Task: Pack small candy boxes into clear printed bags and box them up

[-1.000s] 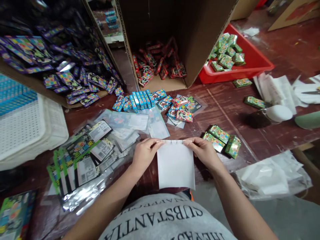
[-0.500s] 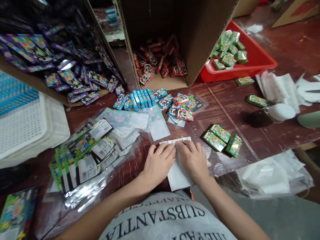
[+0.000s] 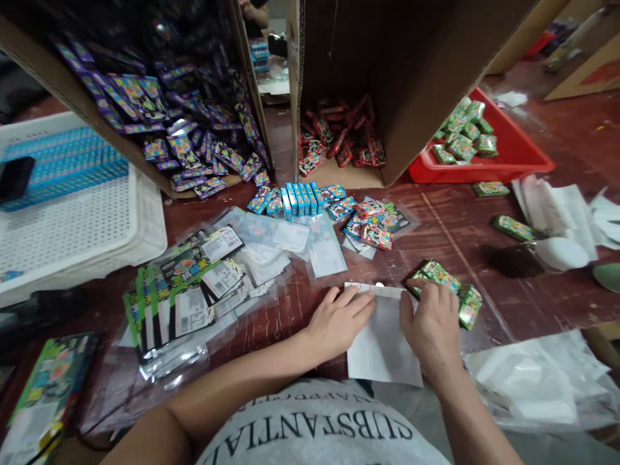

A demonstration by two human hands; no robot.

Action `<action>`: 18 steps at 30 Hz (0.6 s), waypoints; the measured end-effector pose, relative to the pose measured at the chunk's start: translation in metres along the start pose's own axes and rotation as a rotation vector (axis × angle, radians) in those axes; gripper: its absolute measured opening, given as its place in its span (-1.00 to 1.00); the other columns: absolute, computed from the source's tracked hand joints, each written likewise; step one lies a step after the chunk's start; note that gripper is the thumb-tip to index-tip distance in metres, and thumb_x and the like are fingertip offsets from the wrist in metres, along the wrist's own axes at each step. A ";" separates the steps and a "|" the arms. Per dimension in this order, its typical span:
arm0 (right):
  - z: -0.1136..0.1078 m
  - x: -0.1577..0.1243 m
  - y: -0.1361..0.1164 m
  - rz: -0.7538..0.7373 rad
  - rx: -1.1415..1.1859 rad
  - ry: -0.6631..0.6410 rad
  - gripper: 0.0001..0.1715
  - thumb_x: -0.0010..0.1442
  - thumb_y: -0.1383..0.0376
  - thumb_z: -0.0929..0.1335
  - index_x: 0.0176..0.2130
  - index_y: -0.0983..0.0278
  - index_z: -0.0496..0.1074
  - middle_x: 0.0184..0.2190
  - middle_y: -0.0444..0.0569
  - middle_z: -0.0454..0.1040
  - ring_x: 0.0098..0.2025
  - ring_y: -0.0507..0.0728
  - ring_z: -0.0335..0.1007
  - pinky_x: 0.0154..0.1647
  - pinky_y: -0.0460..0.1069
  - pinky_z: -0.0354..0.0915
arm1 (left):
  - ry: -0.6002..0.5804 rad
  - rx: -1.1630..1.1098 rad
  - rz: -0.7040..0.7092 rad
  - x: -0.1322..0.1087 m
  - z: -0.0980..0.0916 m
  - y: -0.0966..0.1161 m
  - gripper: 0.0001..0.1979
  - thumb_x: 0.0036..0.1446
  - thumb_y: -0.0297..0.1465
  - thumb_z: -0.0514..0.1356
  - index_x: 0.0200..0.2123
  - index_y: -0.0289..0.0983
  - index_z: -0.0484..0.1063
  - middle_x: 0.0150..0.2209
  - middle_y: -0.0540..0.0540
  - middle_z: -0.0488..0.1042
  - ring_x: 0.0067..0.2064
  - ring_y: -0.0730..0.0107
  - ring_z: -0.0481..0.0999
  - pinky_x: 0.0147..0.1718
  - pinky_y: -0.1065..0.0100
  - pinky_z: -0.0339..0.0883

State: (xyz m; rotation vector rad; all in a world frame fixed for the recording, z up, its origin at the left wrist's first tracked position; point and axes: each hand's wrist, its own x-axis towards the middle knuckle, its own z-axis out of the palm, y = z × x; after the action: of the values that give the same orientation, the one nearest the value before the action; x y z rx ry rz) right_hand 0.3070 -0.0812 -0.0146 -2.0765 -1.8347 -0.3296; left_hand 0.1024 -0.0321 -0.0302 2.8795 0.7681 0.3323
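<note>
A white paper sheet (image 3: 382,352) with faint markings along its far edge lies at the table's front edge before me. My left hand (image 3: 341,323) rests flat on its left side, fingers extended. To the sheet's right, my right hand (image 3: 433,326) reaches over small green printed boxes (image 3: 469,306), with its fingertips at the rear ones and its thumb apart near the paper. The fingers partly cover those boxes, so firm contact is unclear. Behind the sheet stand blue boxes (image 3: 303,199) in a row, beside a few red boxes (image 3: 376,236).
Printed plastic pouches (image 3: 191,284) overlap at left, near a white basket (image 3: 145,219). Cartons hold purple packs (image 3: 188,152) and red packs (image 3: 339,139). A red tray (image 3: 513,169) contains green boxes. A white cup-like object (image 3: 562,253) and plastic bags (image 3: 527,381) lie right.
My right hand has moved right, off the sheet and over the green boxes. My left hand stays on the paper, of which more is now uncovered. The camera view has shifted left.
</note>
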 end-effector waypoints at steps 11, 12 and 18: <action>0.049 0.095 -0.125 -0.458 0.229 -0.281 -0.28 0.30 0.03 0.39 0.25 0.42 0.30 0.31 0.38 0.30 0.27 0.48 0.28 0.20 0.31 0.19 | 0.121 0.034 -0.352 -0.037 -0.095 -0.128 -0.70 0.32 -0.36 0.21 0.09 -0.21 0.51 0.27 -0.18 0.43 0.30 0.05 0.35 0.25 -0.03 0.14; 0.057 0.104 -0.141 -0.474 0.238 -0.302 -0.29 0.29 0.06 0.40 0.24 0.45 0.32 0.31 0.42 0.29 0.28 0.48 0.27 0.23 0.32 0.16 | 0.118 -0.003 -0.436 -0.041 -0.102 -0.141 -0.69 0.28 -0.37 0.26 0.08 -0.24 0.52 0.23 -0.21 0.47 0.27 0.03 0.38 0.24 -0.02 0.16; 0.067 0.138 -0.175 -0.479 0.295 -0.351 -0.73 0.41 0.28 0.26 -0.13 0.28 0.54 -0.23 0.15 0.65 -0.19 0.25 0.60 -0.09 0.09 0.36 | 0.278 -0.202 -0.722 -0.073 -0.109 -0.158 -0.73 0.34 -0.26 0.16 -0.13 -0.28 0.60 -0.18 -0.16 0.67 -0.17 0.20 0.64 -0.14 0.26 0.43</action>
State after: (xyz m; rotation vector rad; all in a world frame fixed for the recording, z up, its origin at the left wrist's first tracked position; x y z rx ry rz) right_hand 0.1491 0.0890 -0.0026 -1.5529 -2.4123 0.2004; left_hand -0.0614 0.0750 0.0321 2.1966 1.6265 0.6596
